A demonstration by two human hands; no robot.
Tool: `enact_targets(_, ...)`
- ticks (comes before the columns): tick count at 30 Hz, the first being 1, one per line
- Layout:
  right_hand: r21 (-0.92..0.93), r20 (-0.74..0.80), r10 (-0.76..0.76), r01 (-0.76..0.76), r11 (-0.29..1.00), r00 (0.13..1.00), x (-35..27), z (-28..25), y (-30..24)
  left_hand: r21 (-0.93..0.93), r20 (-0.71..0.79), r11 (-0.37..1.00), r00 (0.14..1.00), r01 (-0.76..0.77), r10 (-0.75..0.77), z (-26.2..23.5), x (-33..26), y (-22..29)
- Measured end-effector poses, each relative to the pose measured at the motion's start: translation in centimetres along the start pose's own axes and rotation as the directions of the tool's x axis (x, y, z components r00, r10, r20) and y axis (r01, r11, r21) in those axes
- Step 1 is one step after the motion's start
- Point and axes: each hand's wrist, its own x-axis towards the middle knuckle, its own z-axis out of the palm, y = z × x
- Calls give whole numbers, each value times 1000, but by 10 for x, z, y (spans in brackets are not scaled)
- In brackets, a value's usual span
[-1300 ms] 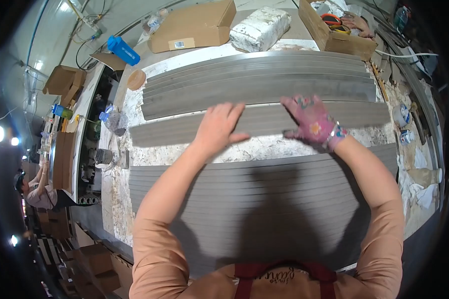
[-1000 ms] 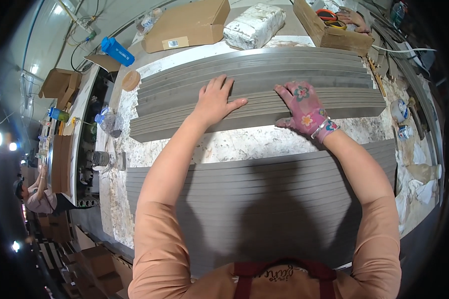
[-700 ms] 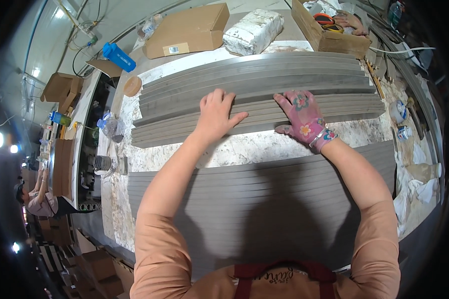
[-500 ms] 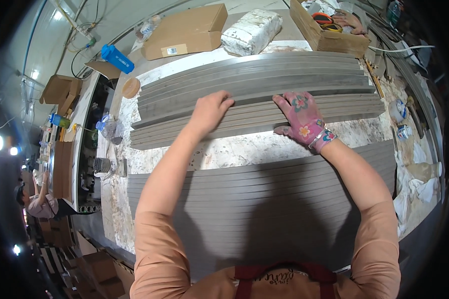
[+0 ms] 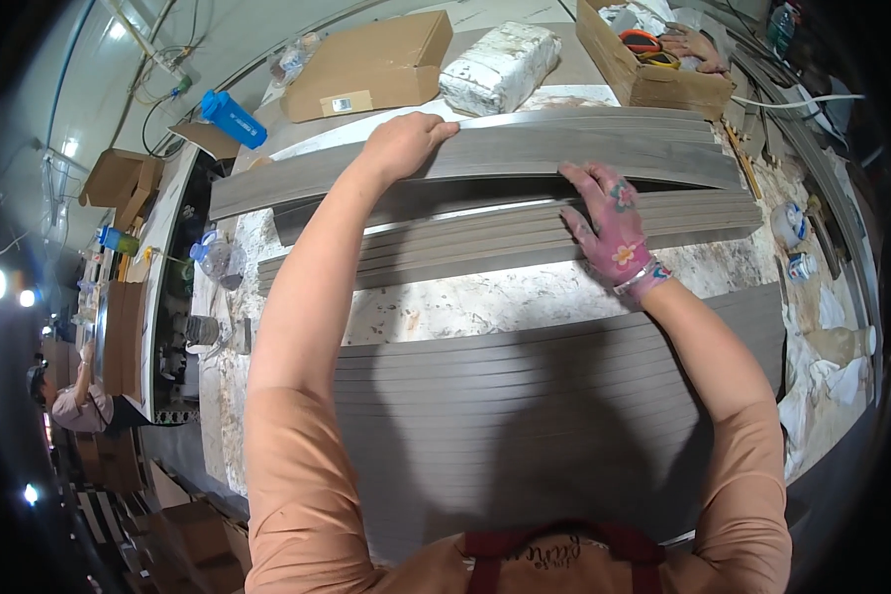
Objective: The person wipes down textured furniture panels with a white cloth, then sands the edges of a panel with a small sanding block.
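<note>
A broad bed of grey strips (image 5: 525,406) fills the lower middle of the frame, crossed by the worker's shadow; above it runs a band of white, stained counter (image 5: 445,315), with a narrower stack of strips (image 5: 445,246) lying across the center; the right hand (image 5: 612,223), in a pink flowered glove, is over this stack, its thumb and fingers parted, fingertips at the near edge of a long grey plank (image 5: 510,153); whether they touch it cannot be told; the bare left hand (image 5: 406,144), upper center, grips the plank's far edge, fingers curled over; the plank lies aslant over the farther strips, its left end jutting beyond them, a dark gap beneath; farther back stand a flat cardboard box (image 5: 376,67), a white wrapped block (image 5: 500,67) and, upper right, an open carton (image 5: 678,91); a blue bottle (image 5: 234,119) leans at upper left; a co-worker (image 5: 81,406) is at far left.
</note>
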Motion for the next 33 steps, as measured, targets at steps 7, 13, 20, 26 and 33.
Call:
enact_targets(7, -156, 237, -158, 198, 968, 959, 46, -3, 22, -295, 263, 953, 965, 67, 13, 37, 1, -15)
enact_targets(13, 35, 477, 40, -65, 997, 878, 44, 5, 35, -206, -57, 971, 992, -124, 115, 42, -54, -12)
enact_targets(20, 53, 409, -19, -3, 999, 912, 19, 2, 33, 315, -118, 933, 968, -175, 222, 95, -130, -7)
enact_targets(26, -292, 449, -18, 166, 942, 893, -8, -1, 15, 196, -65, 973, 988, -124, 139, 92, -88, -20)
enact_targets(33, -320, 498, 42, 139, 937, 866, -5, -1, 12, 291, -126, 934, 960, -206, 250, 92, -112, -14)
